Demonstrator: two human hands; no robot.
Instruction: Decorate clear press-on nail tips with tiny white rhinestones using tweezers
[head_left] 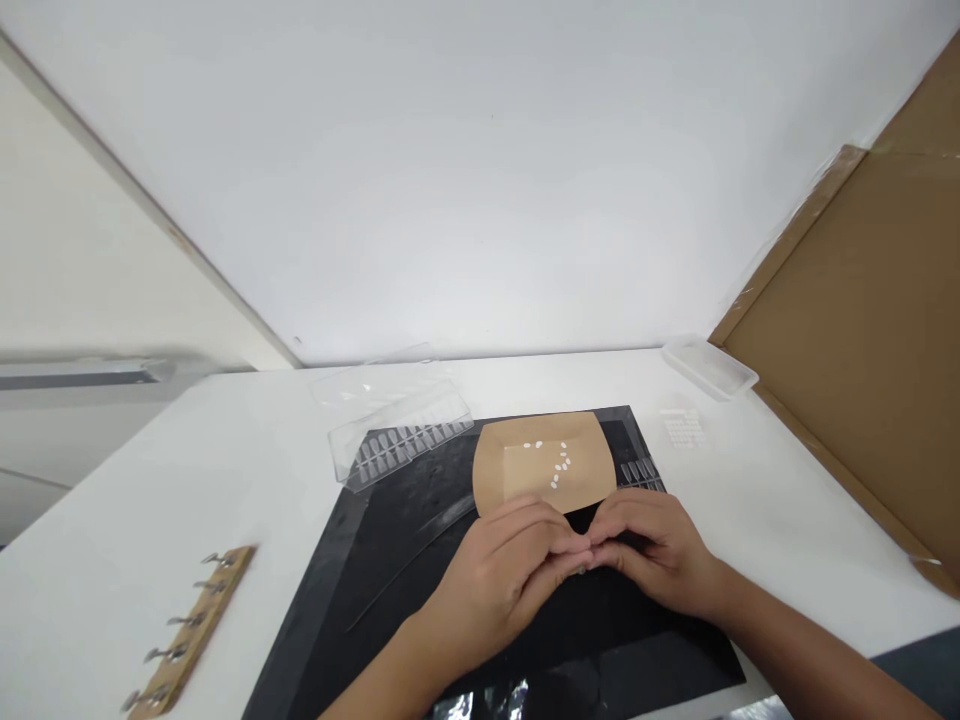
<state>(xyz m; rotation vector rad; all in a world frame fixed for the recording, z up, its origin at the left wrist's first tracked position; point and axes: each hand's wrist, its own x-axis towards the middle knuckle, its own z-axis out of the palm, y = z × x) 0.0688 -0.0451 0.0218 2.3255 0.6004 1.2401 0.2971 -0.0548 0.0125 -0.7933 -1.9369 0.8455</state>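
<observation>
My left hand (517,565) and my right hand (656,550) meet over the black mat (420,540). The fingertips of both are pinched together and touch. A tiny piece shows just under the left fingertips, too small to name. Right behind the hands lies a tan card (491,470) with curved ends, bearing several small white oval pieces (562,463). Beyond my right hand, a strip of clear false nail tips (639,472) rests on the mat, partly hidden by that hand.
A clear plastic box (352,440) with rows of nail tips stands at the back left. On the left lies a wooden strip with metal pegs (196,620). A translucent tray (709,368) and a sheet of small white tabs (684,428) are at the right, near a cardboard wall (862,330).
</observation>
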